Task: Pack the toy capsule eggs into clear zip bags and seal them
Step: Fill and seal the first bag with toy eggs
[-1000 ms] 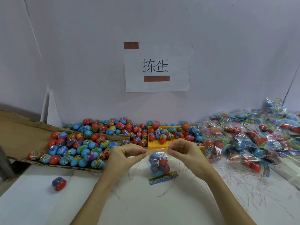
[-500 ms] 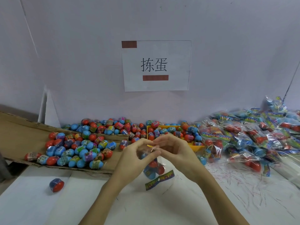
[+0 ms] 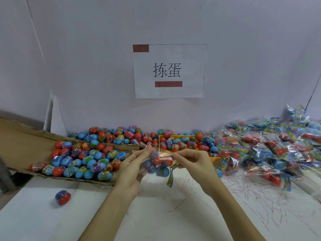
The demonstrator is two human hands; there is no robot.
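A clear zip bag (image 3: 160, 162) holding several red and blue capsule eggs hangs between my two hands above the white table. My left hand (image 3: 134, 162) pinches the bag's top strip at its left end. At the right end of the same strip, my right hand (image 3: 190, 160) pinches it between thumb and fingers. A colourful paper label (image 3: 170, 178) dangles under the bag. Loose eggs (image 3: 83, 160) lie heaped on a flattened cardboard sheet (image 3: 20, 143) to the left, and more fill a yellow tray (image 3: 212, 158) behind my hands.
A big pile of filled bags (image 3: 271, 148) covers the table's right side. One stray egg (image 3: 62, 197) lies on the table (image 3: 156, 214) at the front left. A paper sign (image 3: 169, 71) hangs on the wall behind. A dark post stands at the far left edge.
My hands came together over the bag half a second ago and have now drawn apart along its top strip. The bag sits slightly higher and tilted, its label hanging down.
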